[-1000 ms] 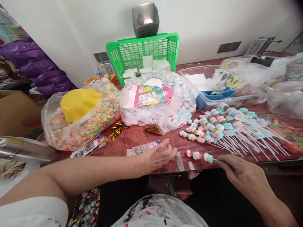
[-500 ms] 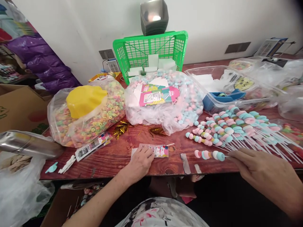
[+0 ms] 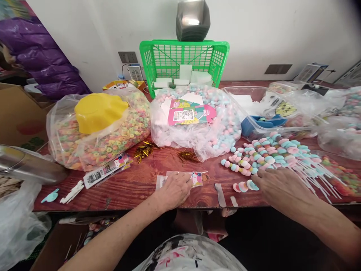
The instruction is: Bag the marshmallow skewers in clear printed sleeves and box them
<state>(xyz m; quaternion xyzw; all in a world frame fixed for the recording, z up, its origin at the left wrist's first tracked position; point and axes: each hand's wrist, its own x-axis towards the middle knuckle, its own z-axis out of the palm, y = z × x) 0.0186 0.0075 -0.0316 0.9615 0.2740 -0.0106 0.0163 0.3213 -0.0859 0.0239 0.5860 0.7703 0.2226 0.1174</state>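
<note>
My left hand (image 3: 177, 191) lies over a small printed clear bag (image 3: 196, 178) near the table's front edge, its fingers resting flat on it. To the right, my right hand (image 3: 282, 188) is closed around the near end of a marshmallow skewer (image 3: 243, 186), at its blue piece. The skewer's stick is hidden under the hand. Behind that hand lies a pile of marshmallow skewers (image 3: 270, 150), their white sticks pointing right and forward. Two pieces of clear tape (image 3: 220, 195) are stuck to the table between my hands.
A bag of candy rings (image 3: 126, 131) with a yellow bowl (image 3: 100, 113) stands left, beside a steel flask (image 3: 31, 165). In the middle is a marshmallow bag (image 3: 225, 124) before a green basket (image 3: 184, 47). A clear tub (image 3: 248, 90) holds a blue tape dispenser (image 3: 262, 122).
My right hand has moved left along the skewer, from its stick onto the marshmallow end. My left hand stays on the printed bag, shifted slightly right. The view has shifted a little.
</note>
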